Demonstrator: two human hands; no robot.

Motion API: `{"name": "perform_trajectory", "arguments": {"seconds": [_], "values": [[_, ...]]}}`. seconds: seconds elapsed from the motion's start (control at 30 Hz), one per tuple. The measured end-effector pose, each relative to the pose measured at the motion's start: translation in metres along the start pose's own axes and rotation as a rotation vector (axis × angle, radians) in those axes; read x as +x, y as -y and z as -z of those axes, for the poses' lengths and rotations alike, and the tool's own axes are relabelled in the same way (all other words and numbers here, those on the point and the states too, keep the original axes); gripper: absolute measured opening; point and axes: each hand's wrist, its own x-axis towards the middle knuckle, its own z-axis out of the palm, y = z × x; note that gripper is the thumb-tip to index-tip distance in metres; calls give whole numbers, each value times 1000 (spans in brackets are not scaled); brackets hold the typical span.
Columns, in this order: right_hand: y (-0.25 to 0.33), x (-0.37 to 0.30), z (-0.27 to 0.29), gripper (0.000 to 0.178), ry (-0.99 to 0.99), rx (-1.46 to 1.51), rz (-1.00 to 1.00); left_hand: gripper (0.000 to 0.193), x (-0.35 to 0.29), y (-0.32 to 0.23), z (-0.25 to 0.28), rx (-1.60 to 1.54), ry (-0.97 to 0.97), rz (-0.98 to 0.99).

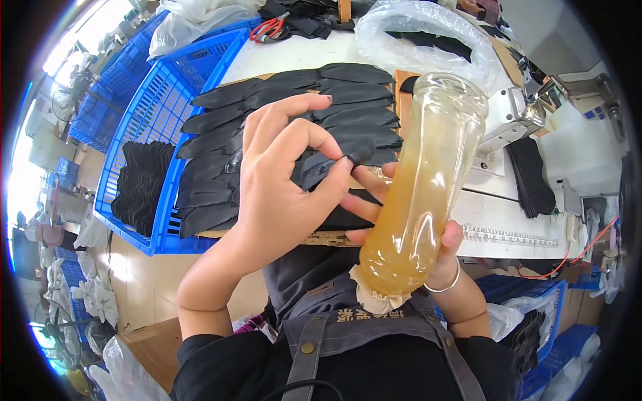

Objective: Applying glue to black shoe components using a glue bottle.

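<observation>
My left hand (pixel 281 157) is in a pinch, thumb and forefinger closed on the edge of a thin black piece (pixel 315 170) with a wet-looking sheen. My right hand (pixel 449 260) grips a glass bottle (pixel 428 180) of cloudy yellow liquid; its fingertips stick out on the bottle's left side, close to the left hand's pinch. Beige wrapping (pixel 376 292) covers the bottle's lower end, nearest my body, and the clear glass end leans up and away. Under both hands, overlapping rows of black leaf-shaped pieces (pixel 257 93) lie on a board. Bottle and hands hide some of them.
A blue plastic crate (pixel 157 230) with stacked wavy black pieces (pixel 142 174) stands left of the table. Red-handled scissors (pixel 269 28) and a clear plastic bag (pixel 384 27) lie at the back. On the right are a white machine (pixel 505 120), a ruler strip (pixel 508 235) and a black stack (pixel 530 177).
</observation>
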Motion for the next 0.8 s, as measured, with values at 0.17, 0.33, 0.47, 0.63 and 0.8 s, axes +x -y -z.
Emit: {"name": "perform_trajectory", "arguments": {"seconds": [0.17,0.33,0.47,0.63,0.8], "values": [[-4,7,2,95,-14,-39,25,15,3,5,-3,-15,-21,-17],[-8,-2,13,91,-74,-5,50,15,7,24,11,-64,-127,26],[-7,-24,37,87,-111,42,96,14,16,46,32,-121,-204,189],[-5,-52,53,86,-256,30,252,15,35,76,45,-150,-268,272],[-3,-63,62,83,-233,95,317,20,62,103,41,-13,-302,226]]}}
